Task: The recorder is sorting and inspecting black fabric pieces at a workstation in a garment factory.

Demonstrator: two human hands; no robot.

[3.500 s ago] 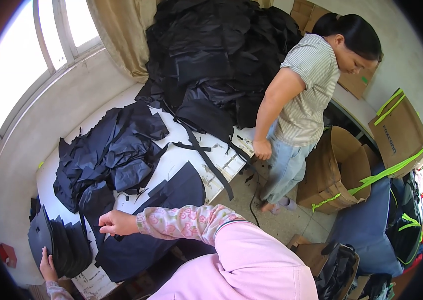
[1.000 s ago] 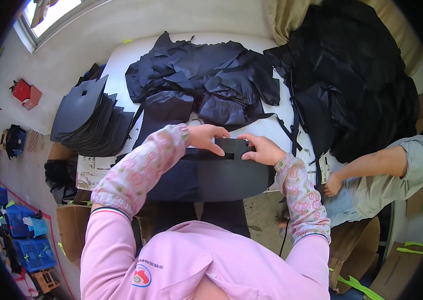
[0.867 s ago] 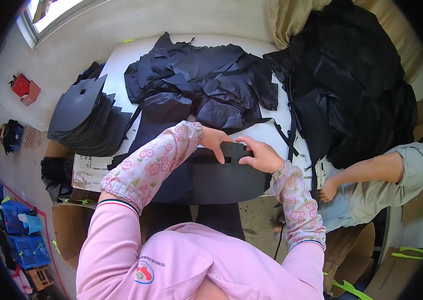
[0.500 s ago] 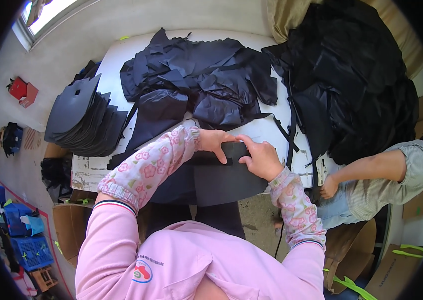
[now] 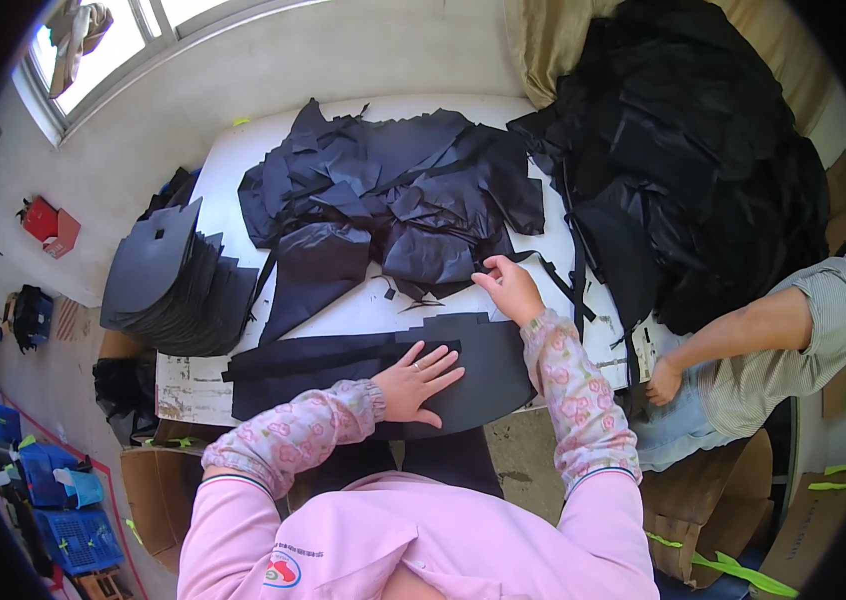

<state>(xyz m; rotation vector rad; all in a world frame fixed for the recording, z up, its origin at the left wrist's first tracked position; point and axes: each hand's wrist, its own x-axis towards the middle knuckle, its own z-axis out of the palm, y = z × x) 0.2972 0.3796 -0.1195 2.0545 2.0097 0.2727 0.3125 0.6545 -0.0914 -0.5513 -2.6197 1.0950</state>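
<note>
Dark board (image 5: 493, 370), smooth and apparently stiff, its lower side rounded, lies at the near edge of the white table (image 5: 343, 306), partly overhanging. Left hand (image 5: 418, 386): palm down over the board, fingers spread, grasping nothing. Right hand (image 5: 510, 290): raised, fingers loosely bent, nothing visible between them. A pull toward the body could tip the board off the edge (the overhang being the likely cause); the black strip (image 5: 333, 357) across the flat, matte cloth (image 5: 288, 393) might shift if brushed. Beyond: a crinkled, faintly glossy pile (image 5: 393, 190).
</note>
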